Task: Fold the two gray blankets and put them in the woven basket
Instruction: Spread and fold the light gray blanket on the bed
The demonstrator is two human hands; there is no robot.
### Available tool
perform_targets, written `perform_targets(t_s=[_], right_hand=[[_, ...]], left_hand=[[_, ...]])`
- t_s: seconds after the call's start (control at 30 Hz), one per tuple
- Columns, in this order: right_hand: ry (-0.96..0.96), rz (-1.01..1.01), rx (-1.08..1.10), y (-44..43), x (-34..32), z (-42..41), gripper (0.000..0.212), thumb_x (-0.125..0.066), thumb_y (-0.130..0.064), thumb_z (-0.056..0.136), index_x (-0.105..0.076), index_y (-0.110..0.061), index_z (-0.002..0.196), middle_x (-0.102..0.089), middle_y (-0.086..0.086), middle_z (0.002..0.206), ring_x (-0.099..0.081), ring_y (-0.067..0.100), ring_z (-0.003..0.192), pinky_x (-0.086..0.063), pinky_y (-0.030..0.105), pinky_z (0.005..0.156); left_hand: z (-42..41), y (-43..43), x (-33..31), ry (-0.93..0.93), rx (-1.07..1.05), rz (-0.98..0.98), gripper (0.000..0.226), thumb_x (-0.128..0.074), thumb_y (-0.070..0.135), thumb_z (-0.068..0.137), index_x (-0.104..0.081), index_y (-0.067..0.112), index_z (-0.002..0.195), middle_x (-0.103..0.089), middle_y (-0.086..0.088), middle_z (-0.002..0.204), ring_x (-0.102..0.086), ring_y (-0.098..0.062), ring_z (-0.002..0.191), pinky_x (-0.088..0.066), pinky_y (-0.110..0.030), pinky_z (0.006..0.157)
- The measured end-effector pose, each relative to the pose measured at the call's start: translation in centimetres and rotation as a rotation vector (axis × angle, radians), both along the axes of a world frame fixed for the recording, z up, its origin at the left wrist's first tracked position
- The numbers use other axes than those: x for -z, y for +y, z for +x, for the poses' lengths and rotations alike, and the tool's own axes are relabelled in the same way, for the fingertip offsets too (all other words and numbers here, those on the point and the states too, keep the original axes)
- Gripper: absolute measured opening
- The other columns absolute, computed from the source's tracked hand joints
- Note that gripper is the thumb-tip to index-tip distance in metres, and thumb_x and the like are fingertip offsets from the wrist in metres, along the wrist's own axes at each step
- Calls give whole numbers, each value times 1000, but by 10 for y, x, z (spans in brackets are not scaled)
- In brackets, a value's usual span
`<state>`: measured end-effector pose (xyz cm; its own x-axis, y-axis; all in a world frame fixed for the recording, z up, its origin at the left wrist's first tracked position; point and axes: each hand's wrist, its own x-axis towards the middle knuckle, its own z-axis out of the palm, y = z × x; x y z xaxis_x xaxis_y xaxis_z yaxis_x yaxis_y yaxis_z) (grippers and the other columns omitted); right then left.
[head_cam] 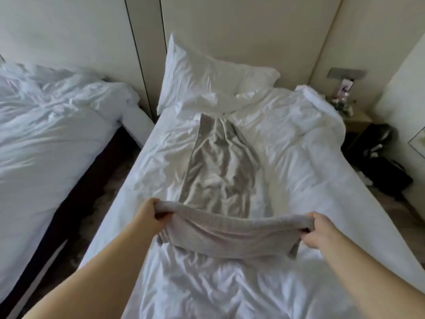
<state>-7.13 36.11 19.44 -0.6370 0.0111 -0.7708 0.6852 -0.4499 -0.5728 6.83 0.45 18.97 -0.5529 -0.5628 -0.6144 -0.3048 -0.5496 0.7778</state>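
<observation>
A gray blanket (220,166) lies stretched lengthwise along the middle of a white bed (299,157), narrow and rumpled toward the pillow. Its near end is lifted off the sheet and pulled taut between my hands. My left hand (149,214) grips the near left corner with curled fingers. My right hand (318,230) grips the near right corner the same way. The held edge sags slightly in the middle and a doubled flap hangs below it. No second blanket and no woven basket are in view.
A white pillow (207,74) leans on the headboard wall. A second white bed (53,139) stands at the left across a dark floor gap (92,185). At the right are a nightstand (354,120) with small items and dark bags (386,166) on the floor.
</observation>
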Motion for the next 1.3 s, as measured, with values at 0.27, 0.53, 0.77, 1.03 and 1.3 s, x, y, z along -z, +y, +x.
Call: perform_targets(t_s=[0.27,0.53,0.77,1.03,1.3], right_hand=[[1050,-215,85,-3,-464,-88,21,-42,-10,86,-49,-18,68,-59,1,56,-61,14,65,-56,24,58],[1218,-286,59,32,-493,17,13,-47,-6,75,-51,-19,76,-57,-1,75,-63,14,71,-57,23,68],[867,-163,181,68,-325,121,13,-47,-12,90,-51,-16,78,-59,1,79,-65,15,63,-57,23,52],[341,167,207,95,-73,297,30,-46,-8,95,-45,-9,126,-52,14,105,-56,29,93,-46,39,92],[-118,279,148,109,57,466,25,-36,5,91,-41,-9,70,-49,12,64,-52,22,56,-43,18,30]], left_hand=[[-92,-28,-424,944,-52,78,8,-49,14,92,-53,9,89,-55,-12,86,-57,-24,78,-59,-31,54],[3,-1,-466,1129,96,-63,15,-51,17,90,-55,8,102,-61,-12,88,-64,-25,76,-59,-31,57],[75,12,-331,849,119,18,13,-58,16,83,-57,12,96,-59,-10,90,-61,-24,77,-59,-32,60],[215,31,-92,307,32,145,28,-57,13,85,-59,16,113,-60,-13,105,-60,-24,78,-54,-35,53],[385,46,68,-102,-117,299,37,-46,6,93,-51,10,130,-50,-19,137,-56,-32,95,-47,-40,82]])
